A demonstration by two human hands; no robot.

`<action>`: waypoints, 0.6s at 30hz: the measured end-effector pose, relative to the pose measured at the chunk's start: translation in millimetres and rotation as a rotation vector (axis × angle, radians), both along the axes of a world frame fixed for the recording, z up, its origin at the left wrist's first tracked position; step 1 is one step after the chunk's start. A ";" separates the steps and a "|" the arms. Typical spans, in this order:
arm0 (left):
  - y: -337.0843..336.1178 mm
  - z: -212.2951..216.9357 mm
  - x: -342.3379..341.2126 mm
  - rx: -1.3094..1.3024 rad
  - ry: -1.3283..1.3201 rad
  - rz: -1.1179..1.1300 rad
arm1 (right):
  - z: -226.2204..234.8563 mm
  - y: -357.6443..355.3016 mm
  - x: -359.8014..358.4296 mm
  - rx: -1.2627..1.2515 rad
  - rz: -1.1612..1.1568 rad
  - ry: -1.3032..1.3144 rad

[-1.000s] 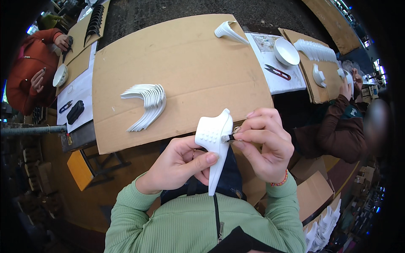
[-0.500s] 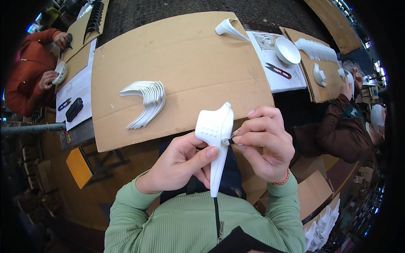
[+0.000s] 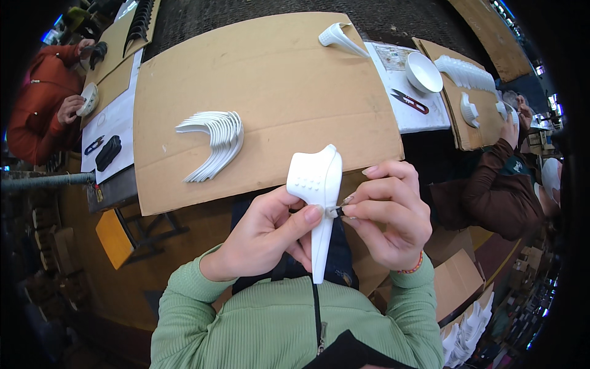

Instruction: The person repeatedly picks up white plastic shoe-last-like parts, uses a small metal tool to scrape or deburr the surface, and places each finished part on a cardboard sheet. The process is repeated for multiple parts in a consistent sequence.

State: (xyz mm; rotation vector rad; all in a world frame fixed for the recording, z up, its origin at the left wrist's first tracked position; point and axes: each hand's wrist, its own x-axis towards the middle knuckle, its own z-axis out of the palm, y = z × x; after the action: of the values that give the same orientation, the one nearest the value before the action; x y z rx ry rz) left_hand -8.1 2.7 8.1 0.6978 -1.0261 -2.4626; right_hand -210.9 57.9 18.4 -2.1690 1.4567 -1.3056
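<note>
Over my lap, my left hand (image 3: 267,230) grips a white moulded piece (image 3: 315,178), wide and dotted with small bumps at the top, tapering to a narrow tail below. My left thumb presses on its middle. On its right edge, my right hand (image 3: 390,212) pinches a small dark thing with a pale end (image 3: 335,211), too small to name, which touches the piece at its narrowing. A nested stack of similar white curved pieces (image 3: 224,144) lies on the cardboard sheet (image 3: 276,80). A single white piece (image 3: 342,39) rests at the sheet's far right corner.
Right of the sheet are a white bowl (image 3: 424,72) and red-handled thread snips (image 3: 410,101). A co-worker (image 3: 491,190) sits farther right beside a row of white pieces (image 3: 464,74). Another co-worker (image 3: 46,104) at left holds a bowl (image 3: 90,99). Cardboard boxes (image 3: 460,286) stand at lower right.
The white piece has shifted slightly right in my hands, and the small thing in my right fingers now sits a little lower on its edge. The left co-worker's far hand has moved slightly.
</note>
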 end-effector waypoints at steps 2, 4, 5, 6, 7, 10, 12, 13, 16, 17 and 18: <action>-0.2 0.2 -0.6 0.003 0.001 0.005 | -0.2 1.3 0.2 0.000 0.002 0.003; -0.4 0.4 -1.2 0.010 0.005 0.009 | -0.4 2.4 0.4 0.000 0.006 0.005; 0.0 0.5 -1.6 0.011 0.004 0.018 | -0.6 3.0 0.5 0.001 0.008 0.004; 0.6 0.7 -1.9 0.012 0.002 0.026 | -0.7 3.8 0.8 0.004 0.010 0.003; 0.9 0.9 -2.1 -0.001 0.001 0.033 | -0.9 4.5 1.2 0.006 0.013 0.002; 0.3 0.7 -2.3 -0.002 0.001 0.040 | -1.6 6.3 2.0 0.009 0.024 -0.006; 1.3 1.0 -2.8 -0.015 -0.007 0.058 | -2.1 7.3 2.5 0.010 0.033 -0.008; 1.9 1.2 -3.2 -0.021 -0.011 0.066 | -2.1 7.8 2.6 0.009 0.038 -0.006; 2.7 1.8 -4.4 -0.042 -0.027 0.089 | -1.6 9.9 3.4 0.018 0.056 -0.012; 2.6 2.1 -4.5 -0.038 -0.026 0.093 | -1.4 10.4 3.8 0.026 0.063 -0.018; 2.5 2.4 -4.6 -0.041 -0.028 0.095 | -1.5 10.6 4.0 0.021 0.065 -0.015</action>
State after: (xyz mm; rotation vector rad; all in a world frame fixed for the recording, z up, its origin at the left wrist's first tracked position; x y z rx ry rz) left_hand -12.7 5.2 10.5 0.7519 -1.0262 -2.3504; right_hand -206.9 68.4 16.9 -2.1701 1.3758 -1.2761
